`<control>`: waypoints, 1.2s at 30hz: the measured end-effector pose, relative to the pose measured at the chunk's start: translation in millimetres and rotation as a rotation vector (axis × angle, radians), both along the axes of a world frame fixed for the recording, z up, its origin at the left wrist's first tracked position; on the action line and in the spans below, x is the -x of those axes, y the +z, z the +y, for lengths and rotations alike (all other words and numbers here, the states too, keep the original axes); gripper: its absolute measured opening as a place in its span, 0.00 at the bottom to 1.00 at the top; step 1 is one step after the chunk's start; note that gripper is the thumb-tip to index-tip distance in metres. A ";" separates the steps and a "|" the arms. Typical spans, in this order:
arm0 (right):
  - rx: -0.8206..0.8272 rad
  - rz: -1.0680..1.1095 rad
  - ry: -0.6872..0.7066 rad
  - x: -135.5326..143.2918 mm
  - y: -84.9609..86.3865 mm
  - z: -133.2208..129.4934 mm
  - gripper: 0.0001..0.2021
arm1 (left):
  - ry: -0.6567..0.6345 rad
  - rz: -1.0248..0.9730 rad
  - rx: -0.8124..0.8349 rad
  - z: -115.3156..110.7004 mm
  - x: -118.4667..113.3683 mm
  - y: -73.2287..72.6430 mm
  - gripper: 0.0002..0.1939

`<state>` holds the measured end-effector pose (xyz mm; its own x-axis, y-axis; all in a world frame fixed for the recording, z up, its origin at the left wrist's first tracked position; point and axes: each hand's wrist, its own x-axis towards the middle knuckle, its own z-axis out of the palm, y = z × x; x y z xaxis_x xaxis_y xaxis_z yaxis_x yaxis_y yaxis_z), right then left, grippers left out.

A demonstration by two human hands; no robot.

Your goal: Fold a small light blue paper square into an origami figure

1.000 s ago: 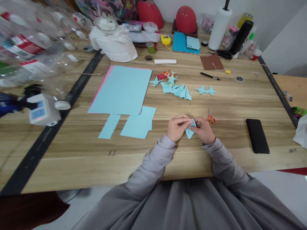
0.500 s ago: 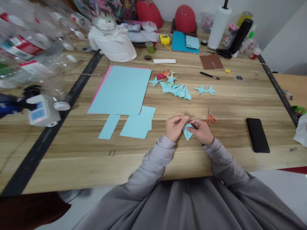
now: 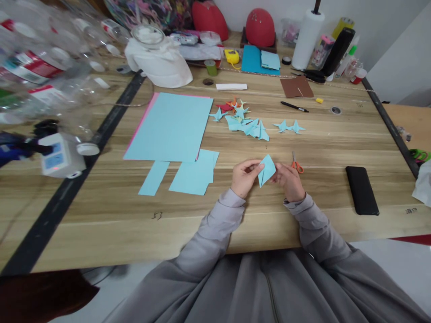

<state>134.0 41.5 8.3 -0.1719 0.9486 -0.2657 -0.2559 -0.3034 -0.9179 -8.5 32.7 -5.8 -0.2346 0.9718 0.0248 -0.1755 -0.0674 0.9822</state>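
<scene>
A light-blue folded paper (image 3: 267,169), kite-shaped with a crease down its lower part, is held up off the tabletop. My left hand (image 3: 246,176) pinches its left edge, thumb on the front face. At the paper's right corner, my right hand (image 3: 288,180) has its fingers curled and closed against the edge; the tips are partly hidden. Orange-handled scissors (image 3: 297,167) lie just beyond my right hand. Farther up the table are two blue paper cranes (image 3: 284,126) and a cluster of folded blue pieces (image 3: 247,126) with red and orange ones among them.
Large blue sheets (image 3: 171,128) over pink lie to the left, with cut blue pieces (image 3: 193,176) below. A black phone (image 3: 362,190) is at right. A pen (image 3: 294,106) and brown square (image 3: 296,86) lie farther back. Plastic bottles (image 3: 43,67) crowd the left.
The folded paper has been raised and turned, showing its full kite-shaped face. My right hand has shifted right, from over the paper to its right edge. My left hand stays nearly in place.
</scene>
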 end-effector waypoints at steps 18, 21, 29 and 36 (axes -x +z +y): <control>-0.177 -0.153 0.052 0.1 -5.1 -1.6 0.21 | 0.036 0.109 -0.112 -2.4 -1.1 4.2 0.11; -0.148 -0.133 0.056 0.6 -7.8 -1.1 0.22 | -0.010 0.096 -0.100 -2.7 -0.7 4.4 0.11; -0.095 -0.127 0.023 0.3 -13.2 -1.2 0.20 | -0.187 0.087 -0.057 -3.2 0.2 3.2 0.13; -0.113 -0.108 0.076 -0.6 -7.5 -2.2 0.19 | -0.013 0.103 -0.058 -2.0 0.7 4.3 0.15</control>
<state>134.6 39.3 0.8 -0.2207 0.9587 -0.1792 -0.1341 -0.2119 -0.9681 -9.1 30.7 -1.6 -0.2152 0.9709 0.1048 -0.0746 -0.1233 0.9896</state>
